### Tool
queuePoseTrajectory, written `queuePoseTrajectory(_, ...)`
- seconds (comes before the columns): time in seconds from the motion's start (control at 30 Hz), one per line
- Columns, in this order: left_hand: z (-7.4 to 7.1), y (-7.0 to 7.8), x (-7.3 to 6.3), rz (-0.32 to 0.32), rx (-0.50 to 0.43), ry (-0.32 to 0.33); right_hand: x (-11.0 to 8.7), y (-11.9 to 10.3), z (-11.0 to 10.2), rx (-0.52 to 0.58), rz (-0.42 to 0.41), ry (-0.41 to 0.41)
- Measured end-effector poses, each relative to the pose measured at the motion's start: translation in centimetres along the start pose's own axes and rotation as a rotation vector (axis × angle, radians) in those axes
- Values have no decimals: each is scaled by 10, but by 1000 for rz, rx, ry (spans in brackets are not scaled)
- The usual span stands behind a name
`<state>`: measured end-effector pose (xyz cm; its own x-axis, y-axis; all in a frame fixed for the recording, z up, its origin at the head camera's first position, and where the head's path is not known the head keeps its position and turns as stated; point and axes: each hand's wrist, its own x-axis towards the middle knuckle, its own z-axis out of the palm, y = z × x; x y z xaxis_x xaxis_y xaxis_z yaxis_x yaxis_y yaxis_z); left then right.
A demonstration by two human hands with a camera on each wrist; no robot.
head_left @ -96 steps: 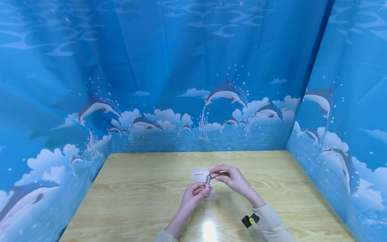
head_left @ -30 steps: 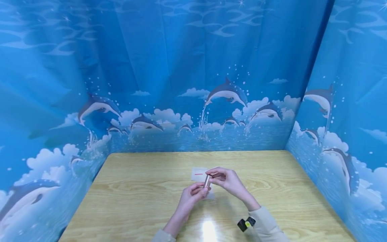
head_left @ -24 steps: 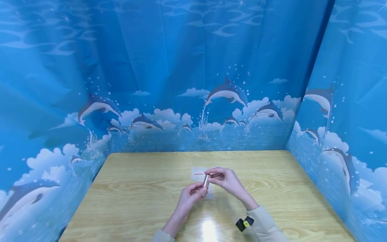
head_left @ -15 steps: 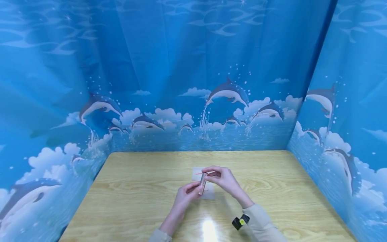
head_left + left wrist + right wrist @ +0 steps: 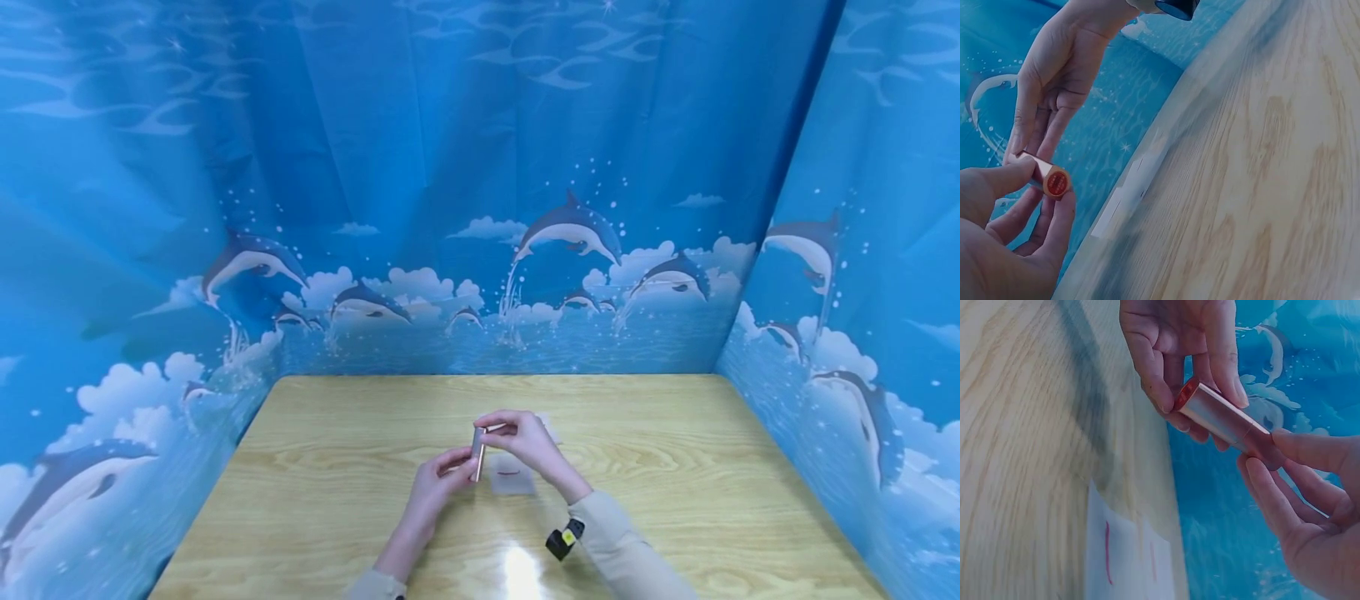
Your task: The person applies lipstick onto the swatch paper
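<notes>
A closed, pinkish-gold lipstick point(image 5: 477, 454) is held between both hands above the table, its long axis tilted. My left hand point(image 5: 437, 485) pinches the lower end, which bears a round red label in the left wrist view. Fingers and thumb of my right hand point(image 5: 522, 439) pinch the opposite, capped end. In the right wrist view the lipstick point(image 5: 1225, 423) spans both hands, and a faint seam shows between cap and base. Just right of the lipstick lies a white paper point(image 5: 512, 477) with a red stroke; the right hand partly covers a second paper point(image 5: 551, 427) behind it.
The wood-grain table point(image 5: 337, 433) is bordered at the back and sides by a blue dolphin-print curtain point(image 5: 420, 208). A small black device with a yellow mark point(image 5: 566, 538) is on the right wrist. Light glares off the table's front.
Earliest, the right hand held the cap apart, at an angle to the lipstick base in the left hand. Now they are joined, and both hands have moved left, uncovering the nearer paper's red stroke.
</notes>
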<state>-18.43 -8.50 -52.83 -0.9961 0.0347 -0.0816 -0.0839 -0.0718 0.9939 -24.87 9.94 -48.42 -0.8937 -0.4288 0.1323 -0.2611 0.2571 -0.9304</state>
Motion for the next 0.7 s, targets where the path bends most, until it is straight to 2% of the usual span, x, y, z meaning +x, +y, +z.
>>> queuePoseTrajectory(0.27, -20, -4, 1, -11, 104, 38, 17, 17, 21, 6, 50, -35)
queuePoseTrajectory(0.57, -33, -9, 2, 4, 92, 53, 30, 28, 42, 10, 50, -66)
queuePoseTrajectory(0.7, -36, -12, 4, 26, 146, 85, 35, 31, 48, -24, 63, -69)
